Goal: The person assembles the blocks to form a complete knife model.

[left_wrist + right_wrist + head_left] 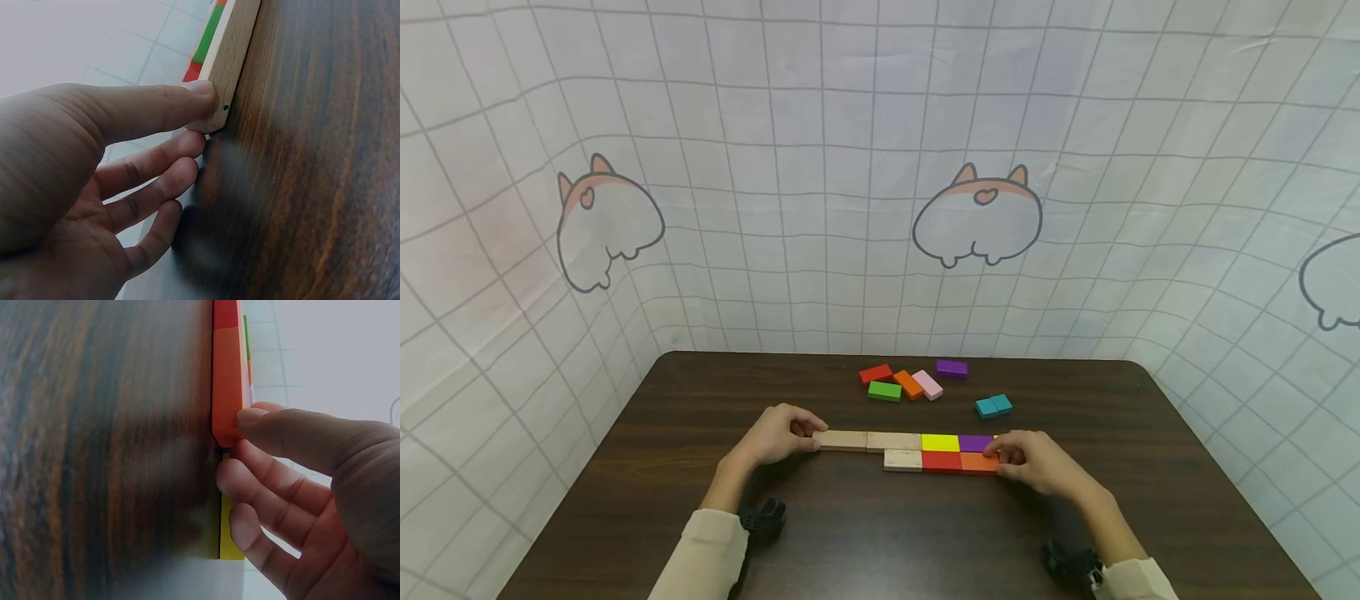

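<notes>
Two rows of flat wooden blocks lie against each other on the table. The back row has two plain wooden blocks (841,441), a yellow block (940,442), a purple block (975,443) and another yellow block (232,547), mostly covered by my right hand in the head view. In front are a shorter plain block (902,460), a red block (942,462) and an orange block (978,463). My left hand (780,435) pinches the leftmost plain block at its end. Thumb and index finger of my right hand (1037,461) pinch the orange block's right end.
Behind the rows lie loose red (876,374), green (884,391), orange (909,385), pink (928,385) and purple (952,368) blocks. Two blue blocks (994,406) touch at the back right. A gridded curtain (820,308) stands behind the dark table (865,542).
</notes>
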A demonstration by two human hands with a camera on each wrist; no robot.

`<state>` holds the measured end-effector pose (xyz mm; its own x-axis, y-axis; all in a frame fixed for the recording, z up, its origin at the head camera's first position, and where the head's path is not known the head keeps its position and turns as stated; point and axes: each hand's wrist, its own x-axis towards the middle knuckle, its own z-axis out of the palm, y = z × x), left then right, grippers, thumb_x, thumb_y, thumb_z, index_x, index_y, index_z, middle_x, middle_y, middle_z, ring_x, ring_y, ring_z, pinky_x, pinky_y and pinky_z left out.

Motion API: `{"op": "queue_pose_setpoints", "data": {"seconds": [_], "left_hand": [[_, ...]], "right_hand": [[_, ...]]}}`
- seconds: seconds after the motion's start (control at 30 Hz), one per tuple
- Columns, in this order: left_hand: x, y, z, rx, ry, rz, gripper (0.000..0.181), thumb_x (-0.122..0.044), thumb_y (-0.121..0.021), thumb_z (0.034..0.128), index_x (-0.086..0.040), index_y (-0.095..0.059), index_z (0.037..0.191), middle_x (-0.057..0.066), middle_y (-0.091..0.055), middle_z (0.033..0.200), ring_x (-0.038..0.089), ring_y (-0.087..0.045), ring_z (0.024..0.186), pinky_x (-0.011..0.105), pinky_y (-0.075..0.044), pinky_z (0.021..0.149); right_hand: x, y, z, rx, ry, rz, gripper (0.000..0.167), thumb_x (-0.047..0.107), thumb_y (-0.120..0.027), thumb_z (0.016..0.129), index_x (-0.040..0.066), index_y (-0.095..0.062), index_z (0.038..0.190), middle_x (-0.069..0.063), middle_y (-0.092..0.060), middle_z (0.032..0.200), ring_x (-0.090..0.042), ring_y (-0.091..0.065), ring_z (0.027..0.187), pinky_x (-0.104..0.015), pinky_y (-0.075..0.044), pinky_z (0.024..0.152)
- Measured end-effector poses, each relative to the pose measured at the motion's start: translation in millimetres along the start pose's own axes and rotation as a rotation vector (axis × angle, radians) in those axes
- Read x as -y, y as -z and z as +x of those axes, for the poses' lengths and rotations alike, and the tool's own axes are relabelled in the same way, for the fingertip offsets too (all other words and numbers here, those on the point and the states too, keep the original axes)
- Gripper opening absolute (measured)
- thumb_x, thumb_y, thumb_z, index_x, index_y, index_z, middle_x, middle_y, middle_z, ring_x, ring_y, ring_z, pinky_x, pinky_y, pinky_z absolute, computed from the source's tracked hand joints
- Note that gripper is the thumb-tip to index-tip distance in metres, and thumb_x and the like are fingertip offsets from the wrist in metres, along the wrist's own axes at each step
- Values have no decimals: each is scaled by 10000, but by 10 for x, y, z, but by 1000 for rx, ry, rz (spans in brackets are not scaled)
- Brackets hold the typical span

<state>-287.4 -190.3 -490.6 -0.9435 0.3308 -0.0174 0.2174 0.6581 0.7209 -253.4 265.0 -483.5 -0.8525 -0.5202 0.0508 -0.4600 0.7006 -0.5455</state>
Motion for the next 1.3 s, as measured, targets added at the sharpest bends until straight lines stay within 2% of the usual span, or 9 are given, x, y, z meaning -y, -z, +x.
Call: {"op": "queue_pose_setpoints", "data": {"seconds": [0.5, 0.67, 0.83, 1.03, 1.17, 1.3], "left_hand": [[40, -1, -4, -9, 2, -2, 204, -139, -830, 858, -178, -804, 1056, -33, -690, 885, 129, -603, 780, 301, -516, 696], [50, 3, -5, -8, 2, -4, 208, -137, -829, 860, -179, -803, 1062, -33, -690, 885, 130, -603, 776, 300, -518, 689], [37, 13, -5, -4, 0, -3, 208, -136, -825, 864, -177, -801, 1067, -34, -691, 882, 131, -607, 769, 300, -521, 684], [13, 24, -1, -1, 2, 1, 203, -130, -820, 869, -175, -798, 1066, -30, -693, 881, 129, -606, 764, 297, -520, 680], [-4, 23, 1, 0, -1, -1, 207, -131, -820, 868, -175, -798, 1070, -33, -695, 886, 129, -608, 770, 296, -520, 688], [-4, 13, -1, 4, -3, -4, 213, -135, -823, 865, -171, -798, 1073, -31, -692, 888, 132, -607, 776, 296, -519, 693]], "right_hand": [[1, -10, 10, 5, -10, 5, 209, 130, -767, 910, 151, -751, 1118, 74, -622, 850, -30, -494, 704, -222, -458, 643], [26, 30, 6, -5, -37, 8, 200, 167, -758, 926, 163, -752, 1126, 82, -651, 865, -44, -531, 732, -229, -485, 667], [95, 99, -8, -71, -62, 32, 205, 175, -733, 948, 140, -744, 1149, 68, -660, 886, -77, -577, 791, -246, -518, 700], [189, 121, 35, -204, -59, 92, 234, 161, -745, 945, 115, -734, 1174, 62, -663, 897, -83, -581, 787, -238, -520, 708], [236, 127, 132, -282, -27, 137, 262, 144, -752, 938, 102, -723, 1196, 27, -667, 922, -101, -586, 777, -233, -527, 708], [235, 139, 312, -310, -21, 144, 253, 157, -755, 938, 141, -724, 1189, 13, -675, 947, -117, -602, 807, -234, -533, 732]]}}
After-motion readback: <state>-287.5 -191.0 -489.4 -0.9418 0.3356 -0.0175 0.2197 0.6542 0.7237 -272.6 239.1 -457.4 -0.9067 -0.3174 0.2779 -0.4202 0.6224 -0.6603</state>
